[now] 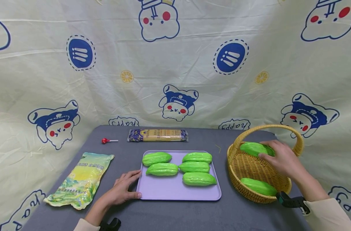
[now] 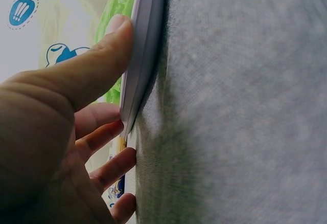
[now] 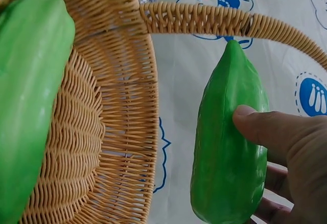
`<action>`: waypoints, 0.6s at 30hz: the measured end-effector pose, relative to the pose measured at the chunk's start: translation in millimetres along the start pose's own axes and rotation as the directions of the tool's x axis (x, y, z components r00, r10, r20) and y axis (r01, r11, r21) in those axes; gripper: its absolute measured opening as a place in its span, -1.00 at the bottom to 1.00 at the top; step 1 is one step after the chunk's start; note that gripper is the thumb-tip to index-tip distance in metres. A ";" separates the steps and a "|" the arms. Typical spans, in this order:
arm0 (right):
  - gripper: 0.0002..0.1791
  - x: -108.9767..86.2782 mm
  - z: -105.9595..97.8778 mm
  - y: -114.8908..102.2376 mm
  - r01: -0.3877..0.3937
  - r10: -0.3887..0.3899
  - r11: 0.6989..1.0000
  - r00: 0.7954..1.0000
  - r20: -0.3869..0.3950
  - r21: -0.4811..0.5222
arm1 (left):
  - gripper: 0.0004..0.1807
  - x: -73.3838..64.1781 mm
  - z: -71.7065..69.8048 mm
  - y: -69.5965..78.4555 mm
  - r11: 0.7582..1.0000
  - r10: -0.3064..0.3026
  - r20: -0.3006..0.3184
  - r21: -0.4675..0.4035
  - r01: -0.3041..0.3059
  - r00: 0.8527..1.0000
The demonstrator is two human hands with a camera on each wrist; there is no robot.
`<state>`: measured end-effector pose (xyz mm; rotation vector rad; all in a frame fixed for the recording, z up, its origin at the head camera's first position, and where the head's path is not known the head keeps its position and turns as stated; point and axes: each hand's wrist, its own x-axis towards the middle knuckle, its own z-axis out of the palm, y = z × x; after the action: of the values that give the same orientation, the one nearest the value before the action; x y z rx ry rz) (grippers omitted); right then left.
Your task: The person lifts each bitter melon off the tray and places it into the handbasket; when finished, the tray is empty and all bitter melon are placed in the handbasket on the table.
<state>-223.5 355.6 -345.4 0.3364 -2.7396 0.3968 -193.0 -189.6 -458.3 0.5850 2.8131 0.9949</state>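
My right hand (image 1: 282, 158) grips a ridged green gourd (image 3: 230, 147), thumb on its near side and fingers behind. In the head view it is over the back of the wicker basket (image 1: 231, 166). Another green gourd (image 1: 259, 186) lies inside at the front. My left hand (image 1: 125, 187) touches the left edge of the lilac tray (image 1: 163, 192) with its thumb and some fingertips, the fingers loosely extended. On the tray lie two green gourds (image 1: 162, 169) at left and three green gourds (image 1: 199, 179) at right.
A yellow-green printed bag (image 1: 81, 179) lies left of the tray. Behind the tray are a long packet of noodles (image 1: 158, 135) and a red lollipop (image 1: 105, 141). The basket's arched handle (image 1: 267, 126) stands up near the right hand. A printed cloth (image 1: 120, 102) hangs behind the grey table.
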 end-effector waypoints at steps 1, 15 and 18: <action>-0.49 2.2 0.4 0.8 -0.005 0.005 1.000 1.000 0.008 -0.002 | -0.11 0.2 0.1 -0.3 1.000 0.001 -0.001 0.000 -0.001 1.000; -0.38 26.8 12.8 15.0 -0.108 0.098 0.993 0.980 0.175 0.052 | -0.11 0.0 0.9 -3.2 1.000 0.017 -0.001 0.008 -0.017 1.000; -0.40 31.8 16.1 17.4 -0.118 0.107 0.992 0.977 0.182 0.051 | -0.10 0.2 1.2 -3.8 1.000 0.021 -0.005 0.010 -0.021 1.000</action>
<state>-262.2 361.1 -352.0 0.2437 -2.9365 0.5044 -194.1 -191.6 -461.6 0.6148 2.8232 0.9883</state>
